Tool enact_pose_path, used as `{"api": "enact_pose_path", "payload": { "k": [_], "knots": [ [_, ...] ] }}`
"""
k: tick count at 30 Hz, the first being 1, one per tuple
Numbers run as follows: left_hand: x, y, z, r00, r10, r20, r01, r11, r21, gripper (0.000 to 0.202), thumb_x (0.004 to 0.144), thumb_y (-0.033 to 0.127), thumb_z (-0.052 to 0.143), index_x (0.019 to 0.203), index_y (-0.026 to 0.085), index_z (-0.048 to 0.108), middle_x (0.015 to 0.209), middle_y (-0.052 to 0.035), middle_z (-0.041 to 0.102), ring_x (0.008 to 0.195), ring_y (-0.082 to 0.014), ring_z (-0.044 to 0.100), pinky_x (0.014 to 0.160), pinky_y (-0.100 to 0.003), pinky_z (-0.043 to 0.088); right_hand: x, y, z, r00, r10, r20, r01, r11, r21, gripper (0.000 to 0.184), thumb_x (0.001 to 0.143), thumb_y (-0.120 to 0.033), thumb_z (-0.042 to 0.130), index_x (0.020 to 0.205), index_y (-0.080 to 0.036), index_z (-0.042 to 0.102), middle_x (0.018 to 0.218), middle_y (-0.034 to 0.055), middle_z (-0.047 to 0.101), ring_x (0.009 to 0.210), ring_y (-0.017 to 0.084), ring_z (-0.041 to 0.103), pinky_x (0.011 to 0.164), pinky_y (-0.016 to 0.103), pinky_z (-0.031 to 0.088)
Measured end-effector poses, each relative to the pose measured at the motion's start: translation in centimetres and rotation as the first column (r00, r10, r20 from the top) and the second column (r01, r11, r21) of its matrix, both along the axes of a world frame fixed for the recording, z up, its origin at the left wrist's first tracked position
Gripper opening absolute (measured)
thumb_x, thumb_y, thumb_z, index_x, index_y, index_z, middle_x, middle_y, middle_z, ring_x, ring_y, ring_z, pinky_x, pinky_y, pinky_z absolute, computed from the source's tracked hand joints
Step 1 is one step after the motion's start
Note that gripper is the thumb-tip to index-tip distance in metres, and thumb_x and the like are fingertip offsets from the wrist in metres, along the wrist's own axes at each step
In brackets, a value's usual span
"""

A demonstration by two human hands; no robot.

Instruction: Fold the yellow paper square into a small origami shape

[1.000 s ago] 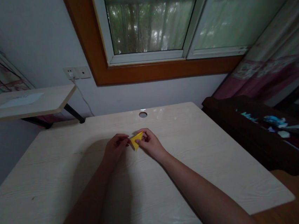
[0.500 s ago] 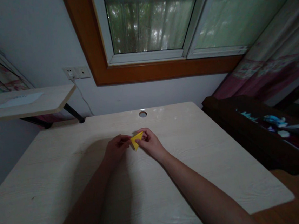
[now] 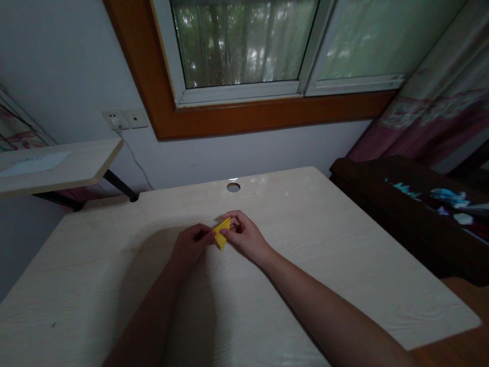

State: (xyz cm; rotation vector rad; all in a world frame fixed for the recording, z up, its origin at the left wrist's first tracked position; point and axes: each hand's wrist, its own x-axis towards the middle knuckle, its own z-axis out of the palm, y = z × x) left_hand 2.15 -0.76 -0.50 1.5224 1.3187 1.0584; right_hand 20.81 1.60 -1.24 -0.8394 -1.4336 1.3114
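A small piece of folded yellow paper (image 3: 222, 235), roughly triangular with one point toward me, is held between my two hands above the pale wooden desk (image 3: 319, 245). My right hand (image 3: 246, 235) pinches its right side, thumb on the near face and fingers behind. At the paper's left corner, my left hand (image 3: 192, 243) has its thumb and fingertips closed on the edge. The fingers behind the paper are partly hidden.
A round cable hole (image 3: 233, 187) lies near the desk's back edge. On the left stands a raised shelf (image 3: 95, 163) bearing a white sheet (image 3: 35, 163). Right of the desk is a dark wooden piece of furniture (image 3: 384, 193) with assorted items on it.
My left fingertips have closed on the paper's left corner. The paper has shifted and tilted slightly down and left; my right hand stays almost where it was.
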Motion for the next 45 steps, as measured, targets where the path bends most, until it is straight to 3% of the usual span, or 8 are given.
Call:
{"api": "enact_pose_path", "payload": {
  "k": [15,23,27,30,33,37,45],
  "knots": [
    [-0.1,-0.1,0.6,1.0,-0.012,-0.012,0.011,0.996,-0.085,0.022,0.077,0.037,0.064,0.077,0.016,0.065,0.069,-0.0001,0.064,0.065,-0.0137,0.058,0.064,-0.024,0.045,0.1,0.9,0.0,0.948,-0.183,-0.259,0.145,0.977,-0.158,0.034,0.069,-0.025,0.076,0.098,-0.022,0.059,0.071,-0.0028,0.065,0.066,0.013,0.058,0.067,0.027,0.045],
    [-0.3,-0.2,0.5,0.999,-0.021,0.042,0.025,0.995,-0.098,0.02,0.076,0.036,0.066,0.075,0.016,0.064,0.068,0.0004,0.064,0.065,-0.0139,0.058,0.064,-0.024,0.044,0.3,1.1,-0.1,0.917,-0.244,-0.317,0.209,0.968,-0.14,0.032,0.074,-0.023,0.073,0.101,-0.021,0.057,0.071,-0.0031,0.065,0.067,0.013,0.061,0.069,0.026,0.046],
    [-0.4,-0.1,0.5,0.998,0.01,0.061,-0.004,0.995,-0.098,0.019,0.075,0.035,0.067,0.074,0.016,0.065,0.068,0.0009,0.064,0.066,-0.0133,0.058,0.065,-0.023,0.045,0.3,1.4,-0.3,0.913,-0.246,-0.326,0.2,0.965,-0.171,0.029,0.079,-0.031,0.07,0.103,-0.022,0.056,0.073,-0.0009,0.066,0.068,0.014,0.061,0.065,0.026,0.046],
    [-0.4,0.0,0.5,0.995,0.046,0.087,-0.037,0.994,-0.099,0.019,0.075,0.035,0.067,0.075,0.016,0.066,0.07,0.0,0.065,0.067,-0.0139,0.059,0.065,-0.023,0.046,0.2,1.2,-0.2,0.952,-0.179,-0.25,0.14,0.976,-0.165,0.024,0.084,-0.041,0.063,0.097,-0.021,0.06,0.079,0.0023,0.067,0.07,0.014,0.061,0.065,0.027,0.046],
    [-0.5,0.1,0.5,0.991,0.057,0.123,-0.046,0.994,-0.095,0.021,0.076,0.037,0.067,0.078,0.016,0.067,0.073,-0.0016,0.067,0.071,-0.0155,0.061,0.068,-0.025,0.048,0.3,0.7,0.2,0.997,-0.065,-0.041,0.062,0.996,-0.069,0.026,0.085,-0.045,0.061,0.087,-0.019,0.066,0.08,0.0026,0.067,0.073,0.015,0.06,0.07,0.027,0.046],
    [-0.5,0.1,0.6,0.988,0.057,0.145,-0.045,0.996,-0.08,0.024,0.075,0.04,0.068,0.079,0.017,0.068,0.075,-0.003,0.069,0.072,-0.0166,0.063,0.071,-0.027,0.049,0.3,0.2,0.6,0.978,0.03,0.205,-0.028,0.999,-0.016,0.03,0.083,-0.047,0.062,0.08,-0.018,0.07,0.079,0.0022,0.068,0.075,0.017,0.06,0.07,0.027,0.044],
    [-0.2,0.1,0.7,0.987,0.052,0.154,-0.037,0.994,-0.098,0.024,0.075,0.04,0.068,0.078,0.016,0.067,0.073,-0.0023,0.068,0.07,-0.0155,0.062,0.07,-0.026,0.048,0.3,0.2,0.5,0.979,-0.018,0.201,0.022,1.0,-0.02,0.028,0.081,-0.044,0.064,0.081,-0.017,0.071,0.076,0.0027,0.067,0.069,0.016,0.058,0.065,0.026,0.042]
  ]
}}
